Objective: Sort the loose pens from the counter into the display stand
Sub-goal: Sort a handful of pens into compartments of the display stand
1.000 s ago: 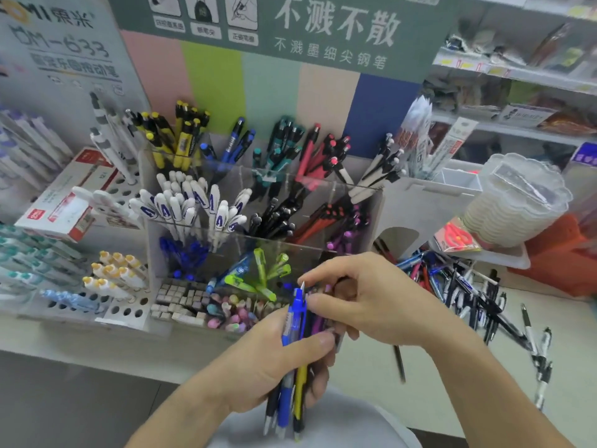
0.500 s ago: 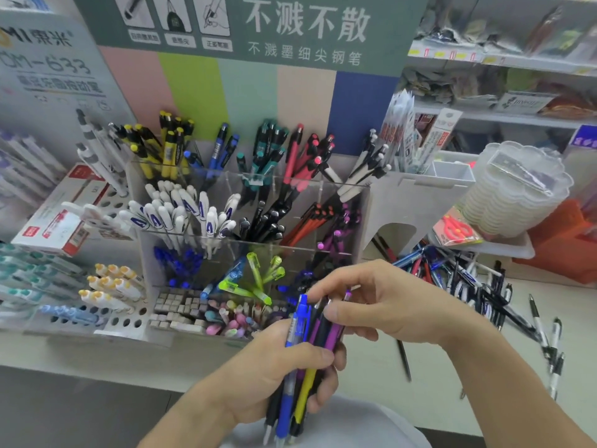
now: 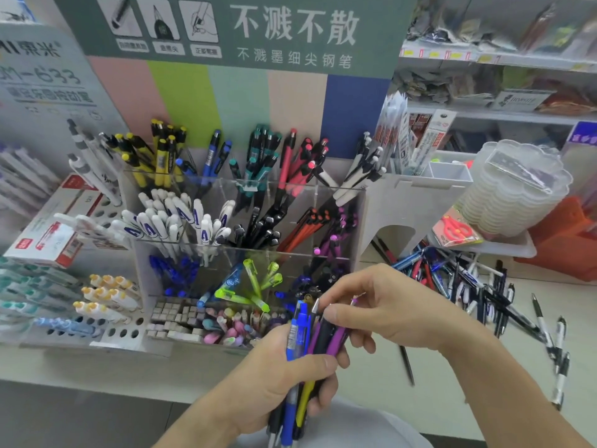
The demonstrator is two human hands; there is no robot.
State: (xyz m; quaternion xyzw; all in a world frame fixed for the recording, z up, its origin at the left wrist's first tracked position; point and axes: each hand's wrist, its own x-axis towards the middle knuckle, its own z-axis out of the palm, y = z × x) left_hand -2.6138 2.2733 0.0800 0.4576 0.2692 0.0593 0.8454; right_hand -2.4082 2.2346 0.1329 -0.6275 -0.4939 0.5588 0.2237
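My left hand (image 3: pixel 281 379) grips a bundle of pens (image 3: pixel 298 337) upright, with blue, black, yellow and purple barrels. My right hand (image 3: pixel 384 305) reaches over the bundle and pinches the top of a purple pen (image 3: pixel 339 337) in it. Just behind the hands stands the clear display stand (image 3: pixel 355 215), its compartments packed with yellow, blue, teal, red, white, black and purple pens. A pile of loose pens (image 3: pixel 458 279) lies on the counter (image 3: pixel 387 399) to the right, with a few stray ones further right.
A white holder with holes (image 3: pixel 106 334) and marker pens sits left of the stand, beside a red and white box (image 3: pixel 45 237). Right of the stand are a white arched organiser (image 3: pixel 403 202), stacked clear plastic containers (image 3: pixel 513 195) and red scissors in a packet (image 3: pixel 455 231).
The bundle has risen a little towards the stand. My right hand's fingers have shifted from the bundle's tops onto the purple pen and drawn it slightly apart from the others.
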